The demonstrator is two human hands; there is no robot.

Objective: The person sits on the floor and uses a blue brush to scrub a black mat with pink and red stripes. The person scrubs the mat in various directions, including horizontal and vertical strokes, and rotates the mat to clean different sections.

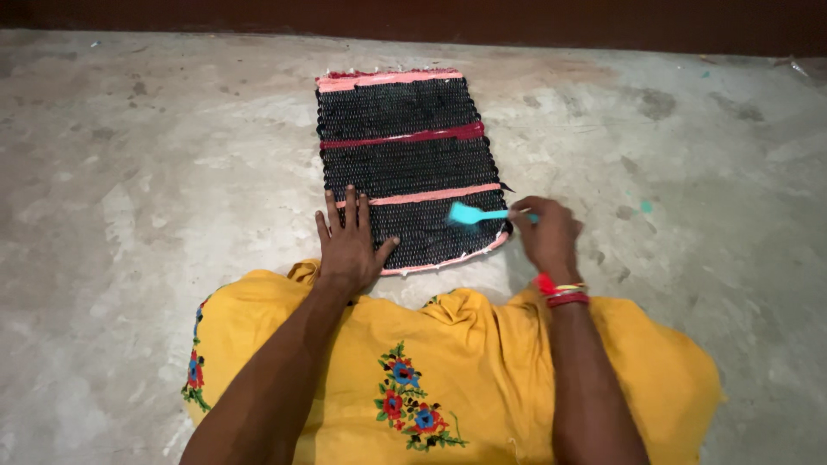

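A black woven mat [401, 142] with pink and red stripes lies flat on the concrete floor in front of me. My left hand [349, 241] presses flat on its near left corner, fingers spread. My right hand [547, 234] sits at the mat's near right edge and grips a small turquoise brush [472, 213], whose head lies over the mat's near right part. Red and yellow bangles circle my right wrist.
Grey, stained concrete floor [155, 189] surrounds the mat. A dark wall base [413, 17] runs along the far edge. My yellow garment [448, 379] with embroidered flowers covers my lap below the mat. A tiny turquoise speck [646, 207] lies on the floor at right.
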